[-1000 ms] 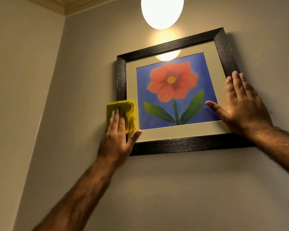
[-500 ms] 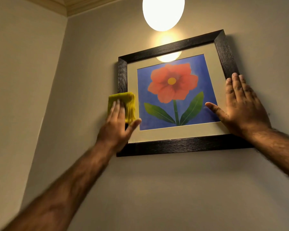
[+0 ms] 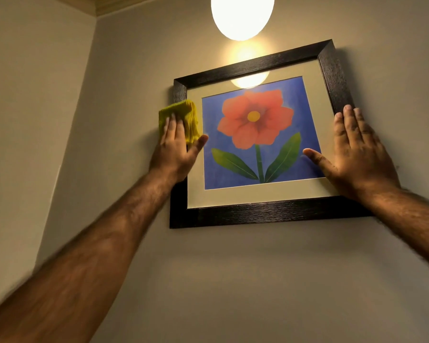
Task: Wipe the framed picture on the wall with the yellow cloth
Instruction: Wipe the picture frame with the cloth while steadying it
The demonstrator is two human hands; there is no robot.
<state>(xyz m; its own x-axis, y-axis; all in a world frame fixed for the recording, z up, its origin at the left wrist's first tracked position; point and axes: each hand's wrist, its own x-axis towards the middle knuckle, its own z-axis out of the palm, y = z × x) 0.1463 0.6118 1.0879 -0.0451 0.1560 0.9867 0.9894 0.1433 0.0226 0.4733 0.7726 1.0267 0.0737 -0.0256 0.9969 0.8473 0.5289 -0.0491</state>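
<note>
The framed picture [image 3: 255, 211] hangs on the wall: a dark wooden frame, a cream mat and a red flower on blue behind glass. A folded yellow cloth [image 3: 183, 115] lies flat against the frame's left side, about halfway up. My left hand [image 3: 177, 149] presses on the cloth with its fingers flat and the thumb out over the mat. My right hand [image 3: 357, 154] rests flat and spread on the frame's right side, its thumb on the glass and its fingers over the frame's edge.
A lit round lamp [image 3: 243, 16] hangs just above the frame and reflects in the glass. A side wall [image 3: 35, 120] meets this wall in a corner left of the picture. Bare wall [image 3: 233, 280] lies below the frame.
My left hand has slid the cloth upward along the frame's left side. My right hand has stayed in place on the right side.
</note>
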